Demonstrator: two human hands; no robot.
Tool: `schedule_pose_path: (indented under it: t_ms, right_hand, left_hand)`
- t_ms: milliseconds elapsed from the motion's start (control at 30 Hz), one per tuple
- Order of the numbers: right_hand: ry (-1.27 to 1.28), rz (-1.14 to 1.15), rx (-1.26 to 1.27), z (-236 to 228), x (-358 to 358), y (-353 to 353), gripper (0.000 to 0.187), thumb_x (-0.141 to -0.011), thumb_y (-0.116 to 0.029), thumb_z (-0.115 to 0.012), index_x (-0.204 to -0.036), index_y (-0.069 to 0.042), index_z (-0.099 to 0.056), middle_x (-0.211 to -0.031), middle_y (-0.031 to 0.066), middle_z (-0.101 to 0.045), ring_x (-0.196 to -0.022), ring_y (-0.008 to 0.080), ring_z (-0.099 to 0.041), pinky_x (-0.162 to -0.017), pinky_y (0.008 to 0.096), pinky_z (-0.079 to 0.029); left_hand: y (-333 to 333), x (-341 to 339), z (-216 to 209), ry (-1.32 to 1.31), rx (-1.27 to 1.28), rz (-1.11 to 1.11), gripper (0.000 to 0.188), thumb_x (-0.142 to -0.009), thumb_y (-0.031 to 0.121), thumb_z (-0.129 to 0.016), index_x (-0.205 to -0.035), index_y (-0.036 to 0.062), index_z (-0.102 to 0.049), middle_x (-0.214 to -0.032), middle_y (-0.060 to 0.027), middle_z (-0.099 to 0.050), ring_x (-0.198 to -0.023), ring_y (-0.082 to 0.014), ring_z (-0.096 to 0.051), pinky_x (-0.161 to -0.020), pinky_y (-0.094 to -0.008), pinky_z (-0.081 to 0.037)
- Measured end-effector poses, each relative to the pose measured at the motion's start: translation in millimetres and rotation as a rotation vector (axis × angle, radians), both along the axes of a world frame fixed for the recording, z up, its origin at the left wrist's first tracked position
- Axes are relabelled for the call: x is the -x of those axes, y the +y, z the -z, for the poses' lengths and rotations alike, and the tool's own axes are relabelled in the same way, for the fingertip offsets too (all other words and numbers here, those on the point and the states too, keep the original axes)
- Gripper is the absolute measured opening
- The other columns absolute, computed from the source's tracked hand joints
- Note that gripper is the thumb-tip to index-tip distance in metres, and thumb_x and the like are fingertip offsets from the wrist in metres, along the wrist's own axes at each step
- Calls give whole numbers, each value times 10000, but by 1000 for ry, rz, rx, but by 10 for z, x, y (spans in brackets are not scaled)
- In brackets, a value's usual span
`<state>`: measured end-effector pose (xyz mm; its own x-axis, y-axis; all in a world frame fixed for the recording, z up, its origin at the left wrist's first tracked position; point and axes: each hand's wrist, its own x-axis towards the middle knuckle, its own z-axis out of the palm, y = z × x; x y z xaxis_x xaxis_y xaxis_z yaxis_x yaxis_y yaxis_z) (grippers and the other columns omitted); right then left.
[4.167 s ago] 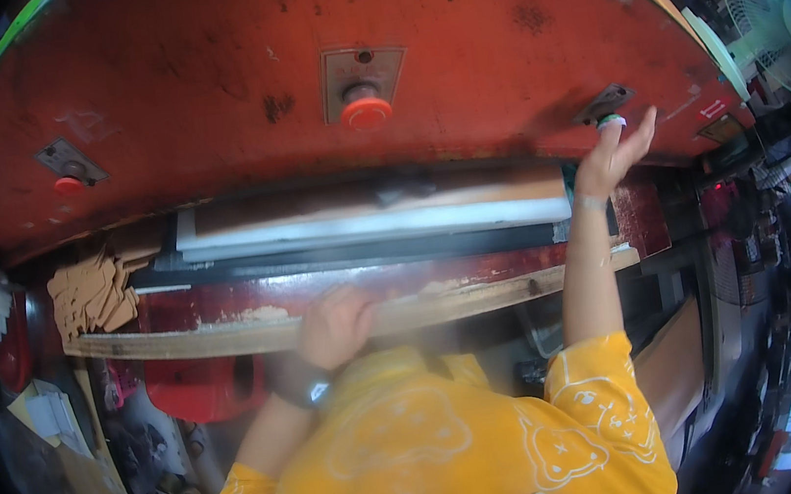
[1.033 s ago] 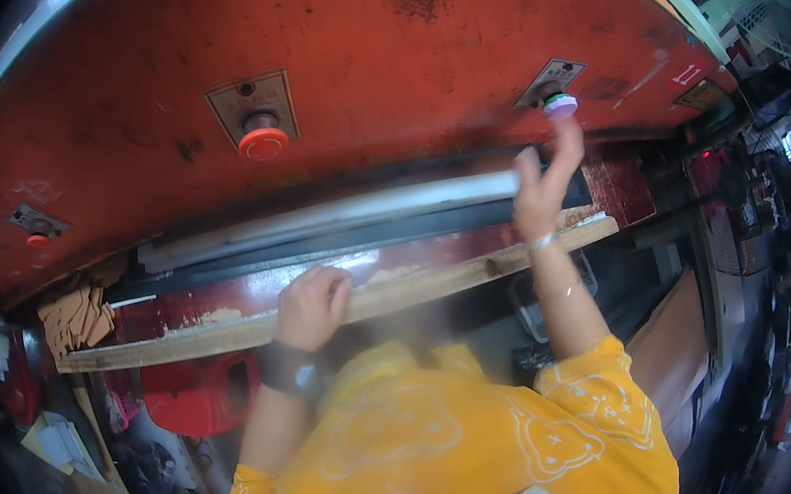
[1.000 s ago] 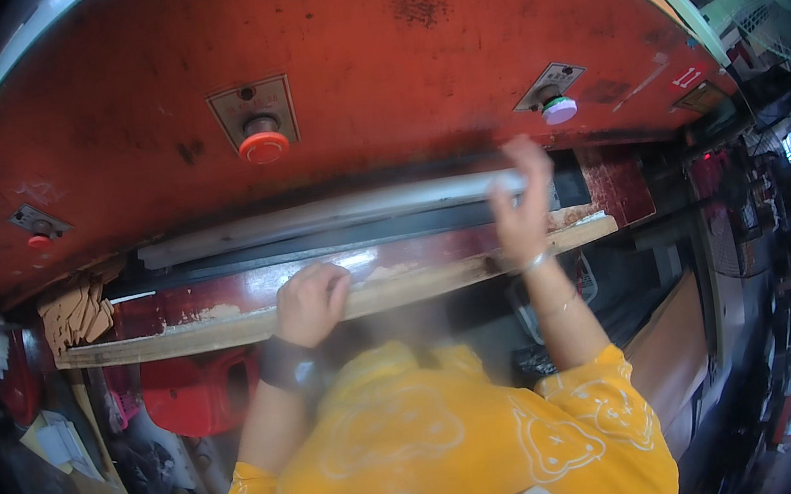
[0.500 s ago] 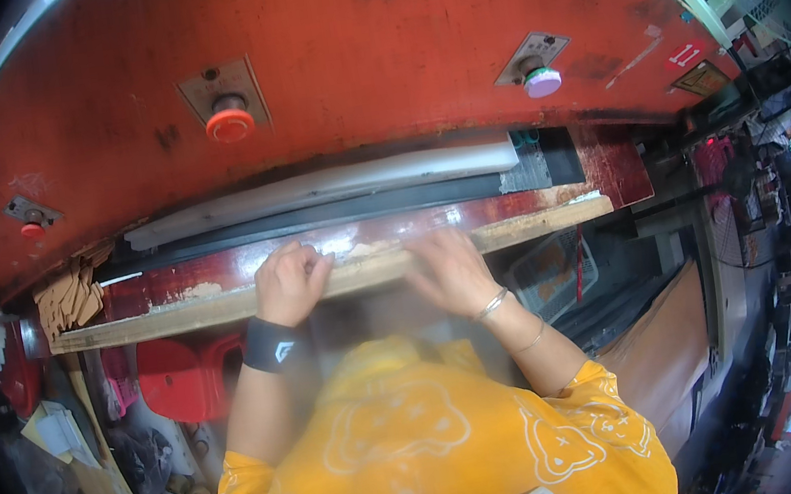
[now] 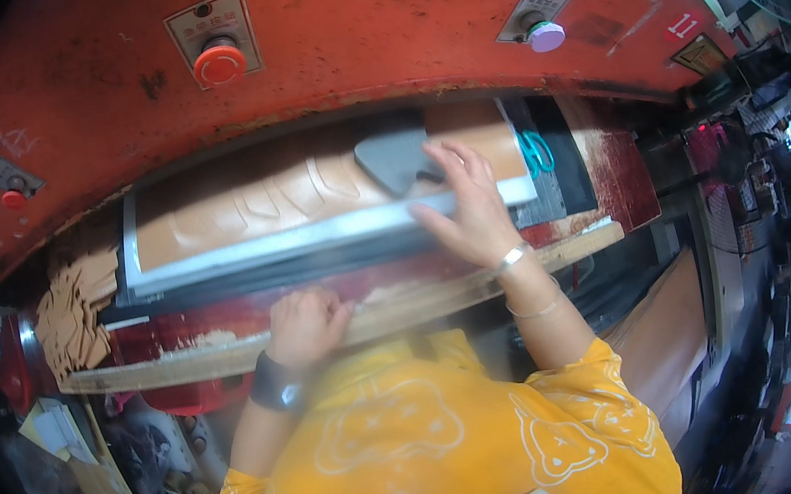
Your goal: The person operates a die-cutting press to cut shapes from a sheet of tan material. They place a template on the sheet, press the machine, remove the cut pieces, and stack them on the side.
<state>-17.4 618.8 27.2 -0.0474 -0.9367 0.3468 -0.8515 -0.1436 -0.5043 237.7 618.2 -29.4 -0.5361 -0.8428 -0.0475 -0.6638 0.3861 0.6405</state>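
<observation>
My right hand (image 5: pixel 469 200) reaches over a tan sheet (image 5: pixel 241 192) marked with several curved outlines, on a white board (image 5: pixel 335 233). Its thumb and fingers are apart, and the fingertips are at the right edge of a dark grey, flat, rounded-cornered piece (image 5: pixel 394 156) on the sheet. Whether they touch it, I cannot tell. At the pale wooden front edge (image 5: pixel 183 364) of the dark red table, my left hand (image 5: pixel 305 327) is closed with fingers curled, slightly blurred. What is inside it, if anything, is hidden.
Above the sheet rises a red machine front (image 5: pixel 341 46) with a red push button (image 5: pixel 220 63) and a pale purple one (image 5: pixel 545 36). Tan offcuts (image 5: pixel 77 311) pile up at the left. Turquoise-handled scissors (image 5: pixel 537 153) lie right of the board.
The white board, formerly mostly under the red front, now shows more fully with the tan sheet and grey piece. My right hand has moved forward from the wooden edge; the view has shifted.
</observation>
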Motion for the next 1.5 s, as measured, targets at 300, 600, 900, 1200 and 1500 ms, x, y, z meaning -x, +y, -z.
schedule_pose_path:
  t_ms: [300,600,900,1200,1500]
  right_hand:
    - [54,117,-79,240,-173,-692,596,-675,-235,-752,-1229,-104,-576,-1379,227,-411,-1258,417,-390,-1076,471,-301]
    - [-562,55,-29,130,780,-513,583,-645,-145,-762,-1209,-120,-620,-1367,165,-480,-1285,330,-424,-1070,394,-330]
    - [224,207,34,294,760,-563,479,-647,-200,-754,-1112,-126,-662,-1291,138,-544,-1215,395,-457,-1060,449,-337]
    - [-394,430,275,161,1254,-589,443,-809,-200,-666,-1215,-43,-578,-1316,189,-498,-1245,311,-451,-1042,387,-348]
    - [-107,484,821,-387,1117,-751,636,-883,-255,-580,-1410,-27,-308,-1461,236,-223,-1355,389,-220,-1106,464,-175]
  left_hand:
    - [-1025,145,-213,111,335,61,459,-783,145,-637,-1229,86,-547,-1354,-222,-424,-1250,-415,-379,-1052,-479,-291]
    - [-1117,136,-96,56,304,92,491,-781,178,-645,-1254,96,-542,-1404,-233,-367,-1292,-432,-330,-1078,-505,-257]
    - [-1154,162,-86,66,315,93,474,-787,162,-639,-1244,88,-540,-1423,-225,-352,-1309,-431,-308,-1083,-496,-239]
    - [-743,14,-173,417,165,80,197,-792,45,-616,-987,31,-640,-1064,-164,-624,-996,-333,-593,-868,-391,-472]
    - [-49,141,120,370,51,223,126,-822,97,-602,-923,43,-655,-923,-122,-647,-889,-312,-597,-800,-391,-472]
